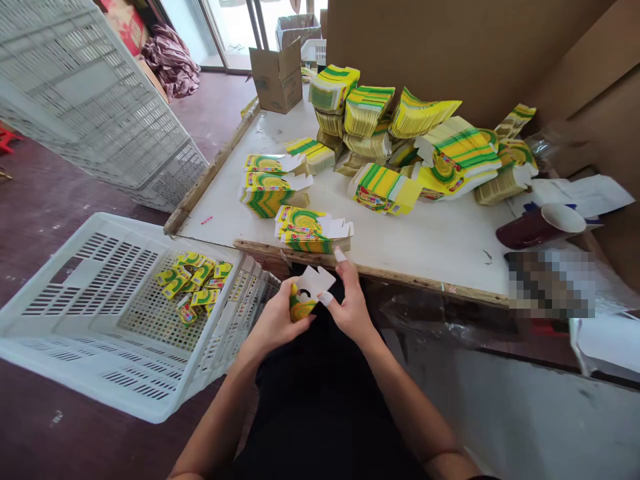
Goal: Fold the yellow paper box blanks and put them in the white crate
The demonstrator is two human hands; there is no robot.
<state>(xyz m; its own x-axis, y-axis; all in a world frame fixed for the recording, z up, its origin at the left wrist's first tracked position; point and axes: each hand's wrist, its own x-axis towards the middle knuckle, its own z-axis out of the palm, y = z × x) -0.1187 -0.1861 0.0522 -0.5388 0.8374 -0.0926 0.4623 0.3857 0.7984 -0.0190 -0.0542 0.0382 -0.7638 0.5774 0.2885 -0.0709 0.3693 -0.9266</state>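
Observation:
A small yellow and green carton [304,307] with white end flaps standing up is held in my left hand [277,317], its fingers closed around the carton's side. My right hand [353,303] is at the carton's right, thumb at a white flap and index finger stretched away from it. White coverings wrap the tips of that thumb and index finger. Just beyond my hands, a row of flat cartons [305,230] with raised flaps lies at the table's front edge. Another such stack [273,190] sits behind it.
A white plastic crate [100,360] at left holds several folded cartons [195,283]. Piles of flat cartons [370,110] cover the back of the white table [435,247]. A dark red cup [525,230] lies on its side at right. A cardboard box [277,80] stands at the far left corner.

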